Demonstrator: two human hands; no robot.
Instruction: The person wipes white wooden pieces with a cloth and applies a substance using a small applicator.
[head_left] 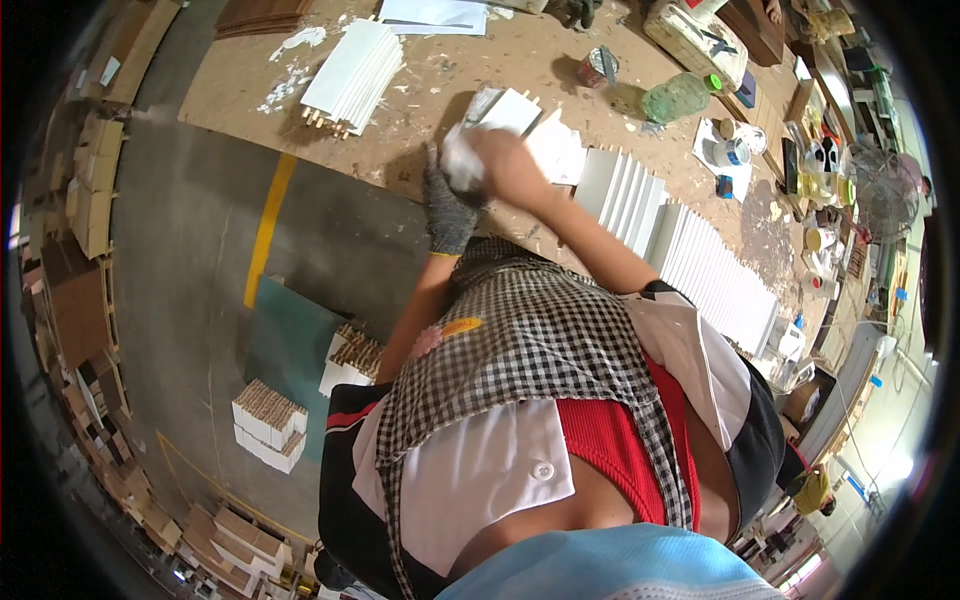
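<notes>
My right hand (pixel 512 168), bare and smeared by motion, is closed on a crumpled whitish cloth (pixel 462 160) at the near edge of the workbench. Just below and to its left is my left hand (pixel 452 208) in a dark grey knitted glove. Its thumb points up beside the cloth, and its other fingers are mostly hidden, so what it grips cannot be made out. Beyond my hands lie white panels with wooden dowels (pixel 512 108) and a piece of white cloth or paper (pixel 556 146). White slats (pixel 618 200) stand in a row beside my right forearm.
A stack of white dowelled slats (pixel 352 75) lies left on the workbench (pixel 235 90); a longer row (pixel 710 270) runs right. Farther back are a tin (pixel 598 67), a green-capped bottle (pixel 676 98) and a white canister (pixel 695 45). White stacks (pixel 268 425) stand on the floor to my left.
</notes>
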